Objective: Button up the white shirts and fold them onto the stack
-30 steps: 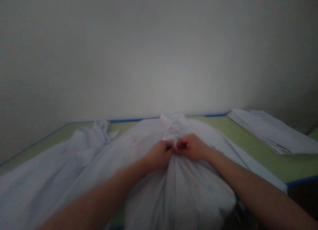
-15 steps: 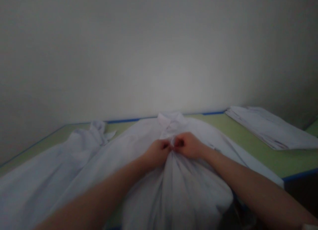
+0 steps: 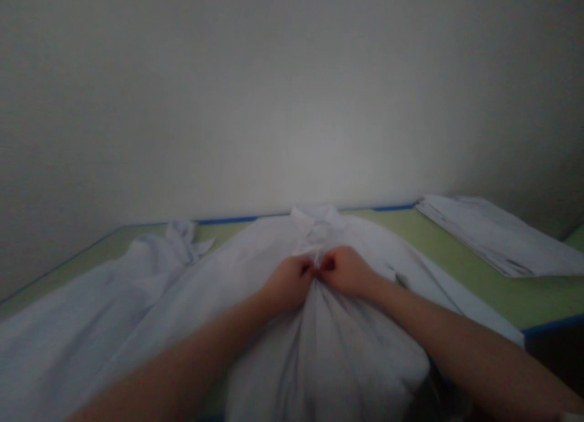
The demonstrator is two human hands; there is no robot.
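Note:
A white collared shirt (image 3: pixel 260 252) lies spread on the table, its collar at the far edge and its lower part hanging over the near edge. My left hand (image 3: pixel 292 281) pinches the shirt's front placket at the middle. Right against it, my right hand (image 3: pixel 344 270) pinches the same spot, with the fingertips of both hands meeting. The cloth is lifted there, and folds fan down from the pinch. Whether a button lies between the fingers is too small and dim to tell.
Another white garment (image 3: pixel 150 264) lies crumpled on the left. At the right rests a stack of folded white cloth (image 3: pixel 497 233). The green table (image 3: pixel 497 294) has blue edging and meets a plain wall (image 3: pixel 292 93) at the back.
Both hands stay at the same place on the placket. My right hand has shifted very slightly down, its fingers closer to the left fingertips.

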